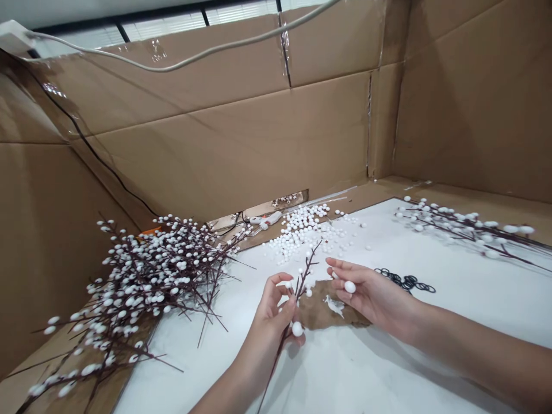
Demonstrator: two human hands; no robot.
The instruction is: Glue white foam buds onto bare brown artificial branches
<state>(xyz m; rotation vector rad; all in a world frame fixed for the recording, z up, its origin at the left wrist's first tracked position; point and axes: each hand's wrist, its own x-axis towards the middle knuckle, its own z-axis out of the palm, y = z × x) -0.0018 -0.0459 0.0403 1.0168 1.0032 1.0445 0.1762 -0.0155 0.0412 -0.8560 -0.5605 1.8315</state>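
My left hand [278,313] is closed around a dark brown artificial berry branch [307,269], held tilted with its tip pointing up and away. A few white berries sit on its twigs, a larger one near my fingers. To the right, my right hand [366,293] has its fingers curled around white foam berries [349,286]; one shows plainly and another is partly hidden at the fingertips. Below and between the hands lies a piece of brown cardboard [313,313] with a white smear of glue or paste [334,306] on it.
A big heap of berry branches [159,276] lies at the left. Loose white berries [297,227] are scattered at the back, near a white glue gun [265,219]. Black rings [405,280] and more branches [470,227] lie at the right. Cardboard walls [237,132] enclose the white table [431,368].
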